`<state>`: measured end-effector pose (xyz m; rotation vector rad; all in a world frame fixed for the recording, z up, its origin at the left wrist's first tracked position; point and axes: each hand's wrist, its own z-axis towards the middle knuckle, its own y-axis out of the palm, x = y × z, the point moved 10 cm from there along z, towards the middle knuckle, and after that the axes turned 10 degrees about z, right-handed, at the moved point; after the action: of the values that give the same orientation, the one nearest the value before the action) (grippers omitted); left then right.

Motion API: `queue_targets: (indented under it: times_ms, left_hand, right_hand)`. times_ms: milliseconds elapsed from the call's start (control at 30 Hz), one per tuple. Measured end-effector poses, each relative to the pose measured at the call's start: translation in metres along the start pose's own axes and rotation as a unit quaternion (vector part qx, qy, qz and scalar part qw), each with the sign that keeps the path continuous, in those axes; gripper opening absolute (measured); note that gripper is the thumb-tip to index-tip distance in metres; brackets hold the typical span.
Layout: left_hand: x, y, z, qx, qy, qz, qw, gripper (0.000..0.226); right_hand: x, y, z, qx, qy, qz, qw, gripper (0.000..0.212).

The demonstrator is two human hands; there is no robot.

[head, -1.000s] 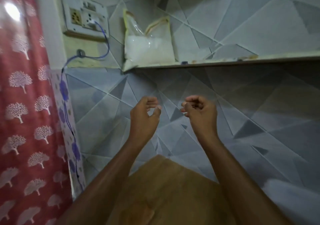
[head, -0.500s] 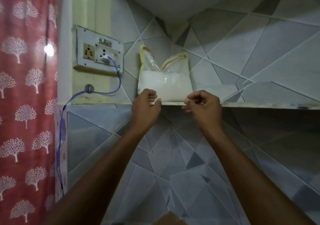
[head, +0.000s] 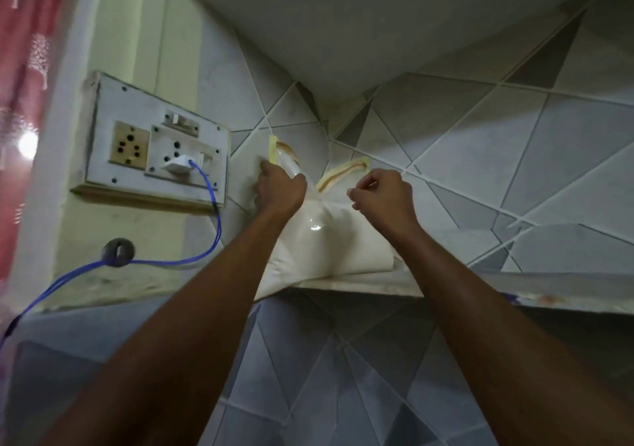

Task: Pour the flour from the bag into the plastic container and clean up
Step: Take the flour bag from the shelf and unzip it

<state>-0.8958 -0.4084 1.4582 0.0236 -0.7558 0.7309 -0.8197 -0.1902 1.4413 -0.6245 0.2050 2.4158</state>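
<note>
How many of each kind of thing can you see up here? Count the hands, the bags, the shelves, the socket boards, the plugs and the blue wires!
Hands: 2, the left hand and the right hand
Flour bag: 1
Shelf: 1
Socket board: 1
White plug: 1
Blue wire: 1
Total: 7

Single head view, worn on person, tilted upward at tiled corner. Close range: shelf [head: 480, 289] edge crosses mid-frame, slab underside fills top. Both forearms reach in from bottom. Socket board [head: 151, 143] at left, curtain [head: 20, 102] at far-left edge.
</note>
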Motion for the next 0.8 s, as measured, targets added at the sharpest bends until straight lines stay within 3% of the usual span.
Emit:
queue_targets:
  times_ms: [133, 267, 400, 533, 667, 800]
  left_hand:
    - [-0.008, 0.018, 0.023, -0.029, -0.031, -0.054, 0.998, 0.068]
    - [-0.015, 0.014, 0.026, 0.044, -0.033, -0.058, 0.997, 0.044]
    - [-0.003, 0.006, 0.012, 0.134, 0.043, -0.014, 0.990, 0.023]
    - [0.022, -0.006, -0.022, 0.212, 0.152, -0.073, 0.963, 0.016]
    - [0.047, -0.021, -0.057, 0.260, 0.239, -0.130, 0.927, 0.010]
    - [0.059, -0.056, -0.082, 0.311, 0.242, -0.172, 0.903, 0.008]
  right_hand:
    - [0.013, 0.019, 0.023, -0.006, -0.002, -0.071, 0.997, 0.011]
    - [0.031, 0.025, 0.031, -0.007, 0.006, -0.090, 0.996, 0.012]
    - [0.038, 0.024, 0.031, -0.004, 0.016, -0.100, 0.995, 0.015]
    - [0.036, 0.008, 0.031, 0.029, 0.038, -0.087, 0.995, 0.023]
    - [0.034, -0.016, 0.032, 0.066, 0.052, -0.085, 0.993, 0.052]
    - [0.040, -0.050, 0.032, 0.139, 0.102, -0.083, 0.982, 0.085]
